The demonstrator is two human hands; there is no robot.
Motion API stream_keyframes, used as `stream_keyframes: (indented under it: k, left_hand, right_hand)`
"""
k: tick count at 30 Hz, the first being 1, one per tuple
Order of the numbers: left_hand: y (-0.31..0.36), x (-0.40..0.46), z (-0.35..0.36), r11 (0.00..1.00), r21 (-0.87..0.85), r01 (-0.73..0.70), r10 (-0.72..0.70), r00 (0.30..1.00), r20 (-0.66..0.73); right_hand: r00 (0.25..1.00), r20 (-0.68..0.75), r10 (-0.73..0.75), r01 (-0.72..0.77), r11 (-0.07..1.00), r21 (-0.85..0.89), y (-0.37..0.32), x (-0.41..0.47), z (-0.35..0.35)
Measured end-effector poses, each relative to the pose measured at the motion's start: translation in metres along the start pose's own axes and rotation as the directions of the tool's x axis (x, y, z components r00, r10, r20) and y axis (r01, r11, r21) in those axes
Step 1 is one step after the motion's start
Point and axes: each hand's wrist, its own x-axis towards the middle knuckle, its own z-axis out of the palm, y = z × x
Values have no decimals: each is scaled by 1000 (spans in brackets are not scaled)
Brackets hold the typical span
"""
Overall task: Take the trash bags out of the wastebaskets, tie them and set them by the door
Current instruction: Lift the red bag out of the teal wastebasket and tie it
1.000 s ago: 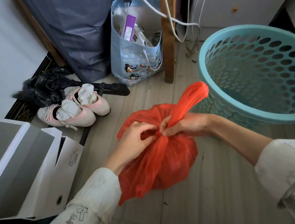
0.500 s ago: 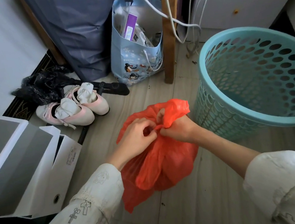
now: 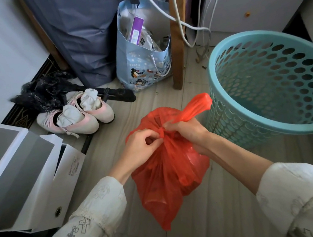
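Note:
A full red trash bag (image 3: 166, 170) hangs in the middle of the view above the wooden floor. My left hand (image 3: 142, 145) pinches its gathered neck from the left. My right hand (image 3: 187, 132) grips the neck from the right, and a twisted red tail (image 3: 197, 106) sticks out up and to the right past its fingers. A knot forms between the two hands. The teal perforated wastebasket (image 3: 218, 85) stands at the right with no bag in it.
A pair of pink shoes (image 3: 81, 118) with socks lies at the left, beside a black bag (image 3: 43, 93). White boxes (image 3: 37, 179) stand at lower left. A blue gift bag (image 3: 145, 58), a wooden leg (image 3: 177, 38) and white cables (image 3: 182, 20) are behind.
The red tail, folded down over my hands half a second ago, is pulled out up and right again. Both hands have stayed on the neck and tightened the knot.

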Motion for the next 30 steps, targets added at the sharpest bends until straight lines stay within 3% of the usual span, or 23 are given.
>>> stream_keyframes:
  k: [8, 14, 19, 23, 26, 30]
  left_hand:
    - [-8, 0, -12, 979, -193, 71, -69, 997, 20]
    - [-10, 6, -12, 996, -47, 78, -70, 985, 156]
    - [-6, 7, -13, 998, -55, -30, 35, 996, 86]
    - [-7, 9, -15, 999, -44, 8, -4, 996, 91]
    - [-4, 10, -20, 988, 140, -59, 42, 992, 120]
    - [0, 4, -28, 846, 473, -248, 228, 968, 100]
  right_hand:
    - [979, 121, -166, 175, 982, -70, 5, -7, -2]
    - [963, 175, -203, 218, 974, -69, 5, -12, -7]
    - [954, 155, -257, 276, 954, -115, 5, -12, -7]
    - [950, 132, -283, 305, 932, -196, 1, -11, -8]
    - [943, 98, -319, 334, 883, -330, 1, -9, -9]
    - [942, 26, -335, 300, 803, -515, 0, 0, -14]
